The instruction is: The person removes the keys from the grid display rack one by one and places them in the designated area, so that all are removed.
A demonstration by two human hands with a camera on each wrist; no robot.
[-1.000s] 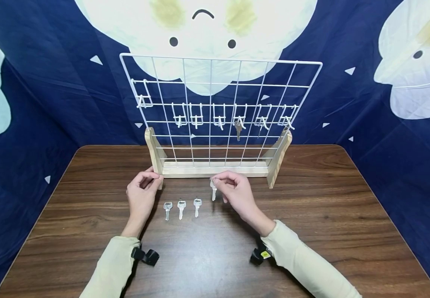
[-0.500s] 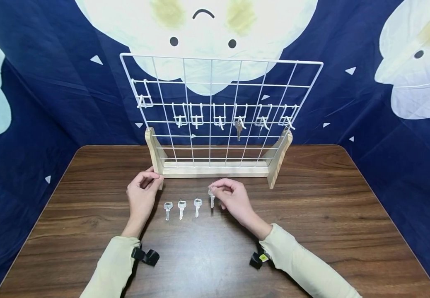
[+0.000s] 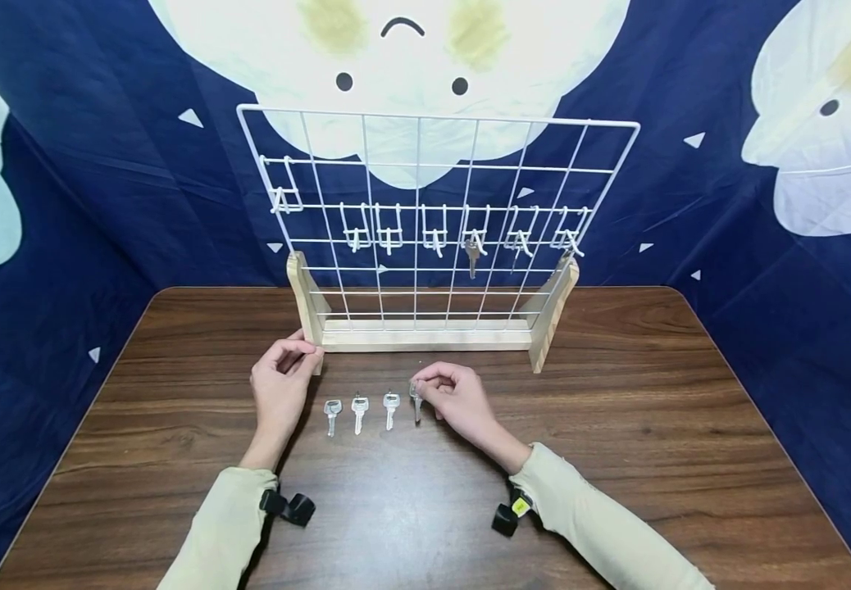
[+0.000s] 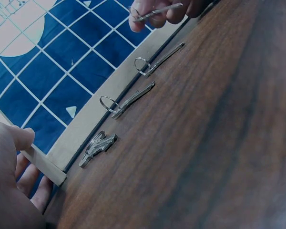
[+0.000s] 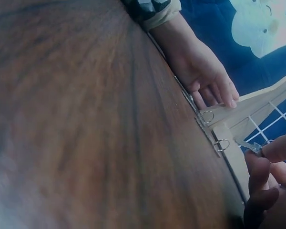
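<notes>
My right hand (image 3: pixel 461 401) pinches a silver key (image 3: pixel 416 403) by its head, blade pointing down, close over the table. In the left wrist view the held key (image 4: pixel 162 11) shows edge-on between the fingertips. To its left lie three more keys in a row: a near one (image 3: pixel 391 410), a middle one (image 3: pixel 359 415) and a far-left one (image 3: pixel 333 417). Small rings (image 4: pixel 108 103) stand up from their heads. My left hand (image 3: pixel 280 389) grips the left wooden foot (image 3: pixel 310 307) of a white wire grid rack (image 3: pixel 416 209), thumb in front and fingers behind.
Several white hooks (image 3: pixel 435 239) hang on the grid. One key (image 3: pixel 472 258) dangles from a hook right of centre, and a thin key (image 3: pixel 514 260) shows edge-on beside it. The brown wooden table (image 3: pixel 654 459) ends at a blue cloth (image 3: pixel 138 164) with white shapes.
My right hand has moved down and slightly left with its key, away from the rack and nearer the row of keys. The left hand has stayed on the foot.
</notes>
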